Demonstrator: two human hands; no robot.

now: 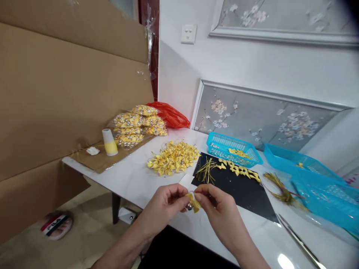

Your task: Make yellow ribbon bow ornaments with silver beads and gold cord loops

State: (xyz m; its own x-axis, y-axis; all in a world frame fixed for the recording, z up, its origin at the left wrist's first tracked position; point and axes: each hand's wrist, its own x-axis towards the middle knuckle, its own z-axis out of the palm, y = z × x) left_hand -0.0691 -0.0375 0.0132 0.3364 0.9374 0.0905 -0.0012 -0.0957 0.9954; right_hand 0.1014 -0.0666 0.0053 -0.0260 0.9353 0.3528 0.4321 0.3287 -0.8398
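I see the left hand (168, 204) and the right hand (220, 206) each closed in a pinch, thumb against fingers, on one small yellow bow (197, 206). The bow sits between the fingertips, above the near part of a white table (137, 185), with a shiny silver bead (190, 206) by the left fingers. The two hands are close together, the bow bridging the narrow gap. Beyond them I count one pile of yellow bows (174, 158), too heaped to number, and one black mat (244, 196) carrying loose gold ties (206, 170) and a band of bows (241, 170). One blue basket (235, 149) stands behind the mat; more blue baskets (305, 160) overlap at the right, where I cannot count them. I make out one thread cone (111, 147), one red bag (174, 116) and one long metal tool (301, 241). The table's near edge runs beneath the forearms; white tabletop shows between the pile and the left hand, and between the mat and the near edge.
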